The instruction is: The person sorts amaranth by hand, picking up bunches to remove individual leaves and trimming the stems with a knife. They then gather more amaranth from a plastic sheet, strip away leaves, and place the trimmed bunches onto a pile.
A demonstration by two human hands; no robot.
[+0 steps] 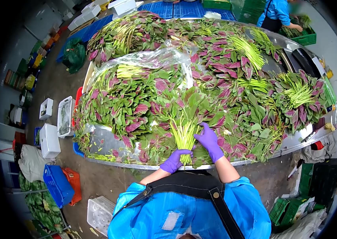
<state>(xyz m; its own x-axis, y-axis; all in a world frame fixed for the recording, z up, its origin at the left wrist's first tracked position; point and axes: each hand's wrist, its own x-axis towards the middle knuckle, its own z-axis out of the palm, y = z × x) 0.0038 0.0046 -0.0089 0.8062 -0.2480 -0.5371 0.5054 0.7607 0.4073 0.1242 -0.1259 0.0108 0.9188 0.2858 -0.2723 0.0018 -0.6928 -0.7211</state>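
A bunch of leafy greens [184, 127] with pale green stems and red-green leaves lies at the table's near edge, stems toward me. My left hand [175, 160], in a purple glove, is closed around the lower stem ends. On the bunch's right side, my right hand [208, 140], also gloved in purple, touches the stems with its thumb and fingers apart. To the left, a large heap of the same greens [124, 99] lies by a clear plastic sheet [152, 57]. Loose leaves [240, 139] spread to the right of my hands.
More bundles [248, 51] are piled at the back, and another bundle [298, 93] lies at the right. A co-worker in blue [277, 14] handles greens over a green crate [306, 38]. Blue [58, 185] and white boxes [50, 140] stand on the floor at left.
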